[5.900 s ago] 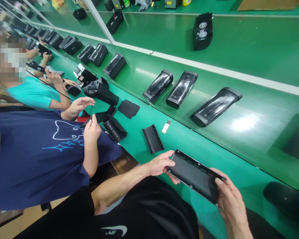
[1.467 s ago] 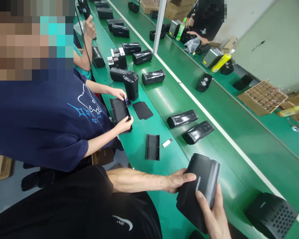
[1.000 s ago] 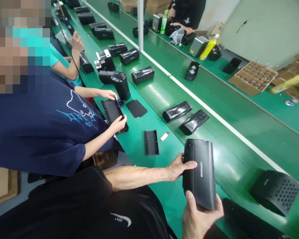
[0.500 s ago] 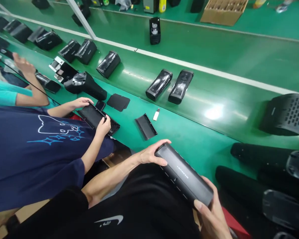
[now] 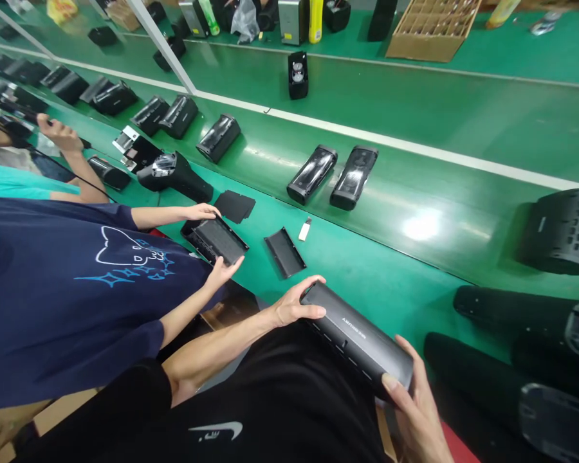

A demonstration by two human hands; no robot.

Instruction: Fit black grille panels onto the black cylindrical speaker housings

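Observation:
A long black speaker housing [image 5: 359, 334] with white lettering on its upper face is held between my two hands, close to my body at the bench edge. My left hand [image 5: 294, 305] grips its far-left end, thumb on top. Around the near-right end wraps my right hand [image 5: 417, 399], its thumb on the edge and its fingers on the far side. A curved black panel [image 5: 285, 253] lies on the green bench just beyond my left hand. Beside that panel is a small white-and-dark piece [image 5: 305, 229].
On my left a co-worker in a dark blue shirt [image 5: 125, 276] holds a black panel [image 5: 224, 239]. Two film-covered speakers [image 5: 354, 178] stand on the green line ahead. Large black housings [image 5: 511, 321] crowd the right side. Thin black sheets [image 5: 235, 206] lie near the co-worker.
My hands keep the same grip on the speaker housing, which has barely shifted. The co-worker's hands and black panel have moved right and now sit nearer the loose panel. The view has tilted slightly.

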